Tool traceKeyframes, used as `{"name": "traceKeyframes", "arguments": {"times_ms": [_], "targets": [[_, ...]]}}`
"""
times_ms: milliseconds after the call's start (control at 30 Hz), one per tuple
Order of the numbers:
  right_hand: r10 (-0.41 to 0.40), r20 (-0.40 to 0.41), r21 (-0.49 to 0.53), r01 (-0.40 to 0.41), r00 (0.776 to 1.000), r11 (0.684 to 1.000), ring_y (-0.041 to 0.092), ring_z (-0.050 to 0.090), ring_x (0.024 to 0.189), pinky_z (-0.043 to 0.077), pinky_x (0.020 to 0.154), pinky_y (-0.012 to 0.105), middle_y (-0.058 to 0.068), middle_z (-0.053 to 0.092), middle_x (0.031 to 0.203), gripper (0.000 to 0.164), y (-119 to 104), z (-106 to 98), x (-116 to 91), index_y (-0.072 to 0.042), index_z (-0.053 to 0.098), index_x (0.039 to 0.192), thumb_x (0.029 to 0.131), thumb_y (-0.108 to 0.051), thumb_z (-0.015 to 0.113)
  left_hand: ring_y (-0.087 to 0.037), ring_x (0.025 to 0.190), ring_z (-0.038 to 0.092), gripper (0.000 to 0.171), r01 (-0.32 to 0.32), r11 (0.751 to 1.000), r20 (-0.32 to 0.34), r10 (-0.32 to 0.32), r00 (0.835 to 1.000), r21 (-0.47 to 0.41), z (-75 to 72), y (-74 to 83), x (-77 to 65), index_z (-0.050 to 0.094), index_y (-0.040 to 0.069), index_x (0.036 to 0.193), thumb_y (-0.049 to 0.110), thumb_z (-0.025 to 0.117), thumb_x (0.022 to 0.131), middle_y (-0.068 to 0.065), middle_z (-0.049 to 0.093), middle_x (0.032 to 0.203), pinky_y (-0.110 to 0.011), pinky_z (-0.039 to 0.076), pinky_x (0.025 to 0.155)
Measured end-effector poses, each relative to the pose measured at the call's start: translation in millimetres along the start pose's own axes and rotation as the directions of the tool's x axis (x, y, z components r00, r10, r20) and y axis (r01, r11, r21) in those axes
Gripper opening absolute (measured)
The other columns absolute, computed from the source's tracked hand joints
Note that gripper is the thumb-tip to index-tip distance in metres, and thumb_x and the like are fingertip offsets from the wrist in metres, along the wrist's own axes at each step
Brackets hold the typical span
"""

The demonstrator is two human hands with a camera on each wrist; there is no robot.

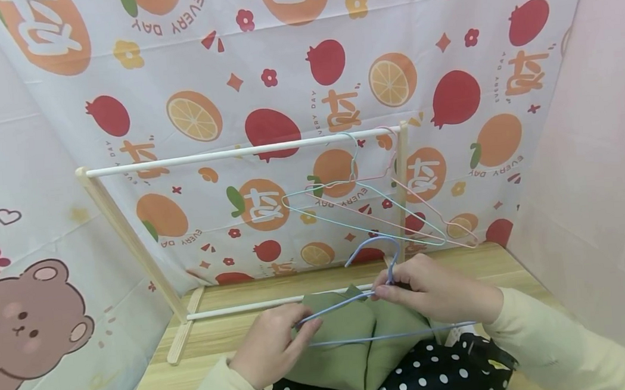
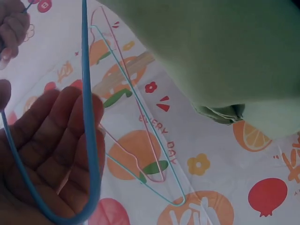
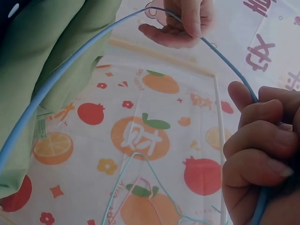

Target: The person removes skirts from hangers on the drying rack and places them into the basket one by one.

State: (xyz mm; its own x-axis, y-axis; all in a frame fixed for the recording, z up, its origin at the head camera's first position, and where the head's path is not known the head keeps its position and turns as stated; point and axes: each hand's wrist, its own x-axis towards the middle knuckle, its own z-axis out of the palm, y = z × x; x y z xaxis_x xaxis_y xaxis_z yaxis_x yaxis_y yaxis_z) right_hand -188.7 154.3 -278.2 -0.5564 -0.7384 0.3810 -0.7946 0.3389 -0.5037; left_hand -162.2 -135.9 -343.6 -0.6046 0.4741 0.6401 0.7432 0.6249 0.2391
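Observation:
A blue clothes hanger spans both hands in the head view, its hook pointing up and curving to the left. My left hand pinches its left shoulder between thumb and fingers. At the base of the hook, my right hand grips the neck, fingers curled round it in the right wrist view. Behind and below the hanger is a folded green garment, which the hanger's lower bar crosses in the head view. Under the green cloth lies a black garment with white dots.
A clothes rack with a white top rail and wooden posts stands on the wooden table. A mint-green hanger and a pink hanger hang at the rail's right end. A fruit-print cloth hangs behind.

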Motion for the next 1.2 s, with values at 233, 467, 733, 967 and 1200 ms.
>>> {"name": "traceKeyframes", "arguments": {"times_ms": [233, 467, 733, 967, 1200], "targets": [[0.0, -0.008, 0.012, 0.001, 1.0, 1.0, -0.001, 0.033, 0.053, 0.032, 0.046, 0.017, -0.016, 0.049, 0.064, 0.019, -3, 0, 0, -0.02, 0.068, 0.098, 0.094, -0.027, 0.051, 0.005, 0.048, 0.025, 0.033, -0.047, 0.997, -0.014, 0.048, 0.999, 0.058, 0.4, -1.5, -1.0, 0.038, 0.025, 0.064, 0.022, 0.058, 0.091, 0.018, 0.024, 0.058, -0.008, 0.02, 0.044], [0.007, -0.004, 0.04, -0.007, 1.0, 0.999, 0.001, 0.044, 0.054, 0.04, 0.048, 0.019, -0.015, 0.051, 0.066, 0.012, 10, -3, -7, -0.023, 0.064, 0.098, 0.094, -0.023, 0.052, 0.005, 0.047, 0.027, 0.033, -0.075, 0.996, -0.041, 0.077, 0.996, 0.041, -6.1, -7.3, -3.9, 0.039, 0.023, 0.065, 0.015, 0.057, 0.091, 0.017, 0.03, 0.057, -0.008, 0.023, 0.043], [0.154, 0.006, 0.009, -0.154, 0.988, 0.988, 0.004, 0.049, 0.054, 0.042, 0.046, 0.023, -0.01, 0.055, 0.067, 0.009, 32, -23, -40, -0.025, 0.062, 0.095, 0.093, -0.025, 0.053, 0.006, 0.048, 0.03, 0.033, -0.047, 0.999, -0.074, 0.047, 0.996, 0.008, -18.2, -17.8, -12.2, 0.041, 0.025, 0.064, 0.01, 0.057, 0.09, 0.018, 0.036, 0.057, -0.008, 0.025, 0.042], [0.17, -0.063, -0.081, -0.175, 0.983, 0.981, 0.004, 0.059, 0.063, 0.046, 0.053, 0.023, -0.016, 0.063, 0.077, 0.012, 63, -37, -73, -0.027, 0.065, 0.099, 0.091, -0.023, 0.058, 0.005, 0.049, 0.034, 0.032, -0.012, 0.999, -0.093, 0.009, 0.996, -0.032, -23.4, -21.6, -18.7, 0.044, 0.024, 0.065, 0.007, 0.057, 0.089, 0.017, 0.039, 0.058, -0.008, 0.028, 0.044], [0.231, 0.128, 0.222, -0.255, 0.964, 0.941, 0.017, 0.061, 0.065, 0.049, 0.055, 0.03, -0.001, 0.065, 0.077, 0.02, 80, -38, -89, -0.015, 0.064, 0.108, 0.095, -0.015, 0.05, 0.005, 0.049, 0.036, 0.031, 0.011, 0.999, -0.084, -0.014, 0.996, -0.041, -22.5, -22.9, -19.7, 0.045, 0.023, 0.066, 0.007, 0.056, 0.09, 0.018, 0.041, 0.059, -0.008, 0.03, 0.044]]}}
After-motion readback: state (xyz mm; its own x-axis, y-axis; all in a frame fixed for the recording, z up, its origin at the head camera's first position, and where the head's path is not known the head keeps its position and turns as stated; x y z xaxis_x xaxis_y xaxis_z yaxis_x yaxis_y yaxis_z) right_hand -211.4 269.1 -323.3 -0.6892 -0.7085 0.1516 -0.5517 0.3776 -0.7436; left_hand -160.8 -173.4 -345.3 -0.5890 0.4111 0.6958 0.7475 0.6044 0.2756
